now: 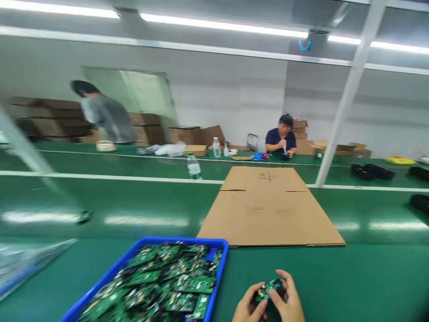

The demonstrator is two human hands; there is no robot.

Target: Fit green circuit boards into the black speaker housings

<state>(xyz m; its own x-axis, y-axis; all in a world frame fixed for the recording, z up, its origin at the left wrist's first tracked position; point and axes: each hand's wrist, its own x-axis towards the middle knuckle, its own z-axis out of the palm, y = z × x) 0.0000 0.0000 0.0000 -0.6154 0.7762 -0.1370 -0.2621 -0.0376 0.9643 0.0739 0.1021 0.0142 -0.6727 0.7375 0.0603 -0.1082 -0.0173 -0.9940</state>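
Between my two hands is a small green circuit board (267, 288), with a dark part under or behind it that I cannot make out. The fingers of my left hand (248, 306) close on its left side, the thumb at its lower edge. My right hand (287, 297) grips the right side, thumb pressed on the board's face and forefinger curled over the top. Left of my hands stands a blue tray (219, 273) heaped with several green circuit boards (144, 278).
A flattened cardboard box (268, 219) lies beyond my hands. A water bottle (193, 167) stands behind the tray, and clear plastic bags (27, 264) lie at left. One person (284, 136) sits across the bench; another (107, 114) bends at far left. A white post (350, 96) rises at right.
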